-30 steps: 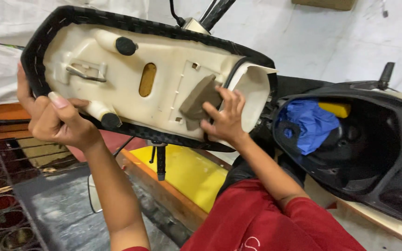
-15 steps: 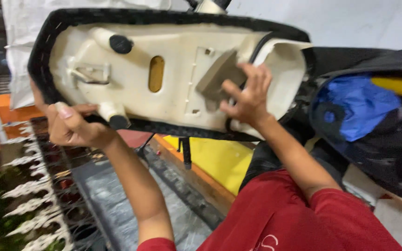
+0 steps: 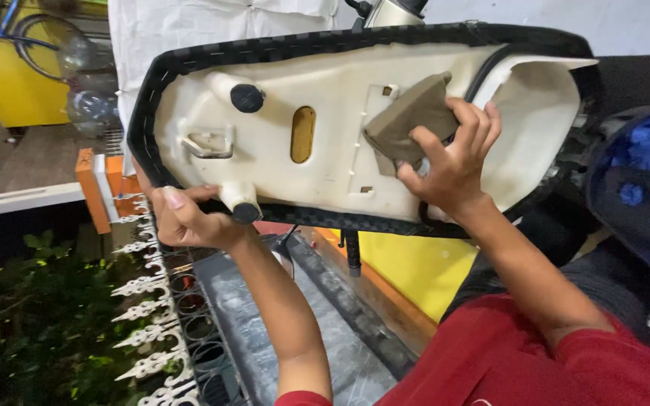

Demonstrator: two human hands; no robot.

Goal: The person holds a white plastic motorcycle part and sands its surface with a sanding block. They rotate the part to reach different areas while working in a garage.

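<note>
Left hand (image 3: pixel 189 218): curled tight on the lower left edge of the raised seat (image 3: pixel 325 150)
Right hand (image 3: pixel 445 162): fingers closed, pressing the brown pad (image 3: pixel 408 120) against it, upper centre

Bare forearms run from short red sleeves to the left hand (image 3: pixel 189 218) and right hand (image 3: pixel 449 169).

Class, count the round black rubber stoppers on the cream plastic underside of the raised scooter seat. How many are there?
2. One round black rubber stopper sits near the upper edge; the other is at the lower edge, beside the left hand. More may be hidden by the right hand.
</note>
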